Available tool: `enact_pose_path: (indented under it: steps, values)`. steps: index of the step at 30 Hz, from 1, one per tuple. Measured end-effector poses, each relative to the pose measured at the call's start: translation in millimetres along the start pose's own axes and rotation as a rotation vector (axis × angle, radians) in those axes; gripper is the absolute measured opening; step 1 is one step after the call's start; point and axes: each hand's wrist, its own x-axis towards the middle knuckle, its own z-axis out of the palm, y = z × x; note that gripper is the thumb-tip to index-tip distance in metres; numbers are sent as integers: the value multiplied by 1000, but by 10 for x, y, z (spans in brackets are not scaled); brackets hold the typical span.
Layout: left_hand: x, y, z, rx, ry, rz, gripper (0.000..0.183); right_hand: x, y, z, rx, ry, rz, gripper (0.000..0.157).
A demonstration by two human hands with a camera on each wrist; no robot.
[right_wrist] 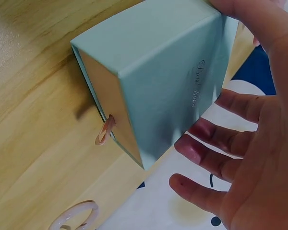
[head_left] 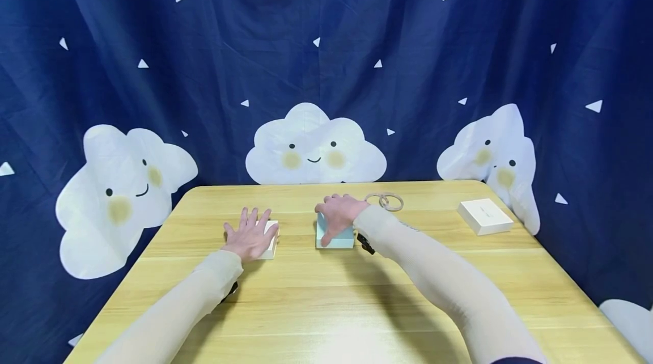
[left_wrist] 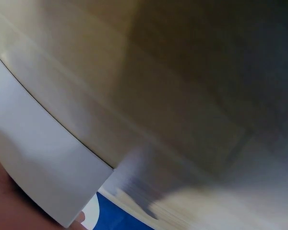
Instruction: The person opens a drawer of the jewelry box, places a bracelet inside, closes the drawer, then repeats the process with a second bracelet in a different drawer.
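At frame centre, the blue box (head_left: 343, 240) could slip if the right hand (head_left: 340, 215) pinches only its edges; the left hand (head_left: 250, 238) lies spread.

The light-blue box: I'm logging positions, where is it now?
In the head view, the light-blue box is below centre, under the right hand and left of the pale rings.

Here is a curtained tabletop setting, room type indeterminate. Cloud-print curtain (head_left: 336, 80) hangs beyond the fingers (head_left: 252, 218); wood-grain table (head_left: 296, 296), beneath.
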Motion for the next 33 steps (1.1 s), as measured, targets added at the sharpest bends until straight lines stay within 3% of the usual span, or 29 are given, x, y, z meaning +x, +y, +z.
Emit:
enact_pose_path:
  steps: [19, 33]
  values:
    - [31, -36, 40, 3, -10, -16, 83, -35, -33, 55, 1, -2, -1, 101]
    - [13, 12, -13, 1, -25, -11, 83, -6, 6, 70, 2, -12, -22, 101]
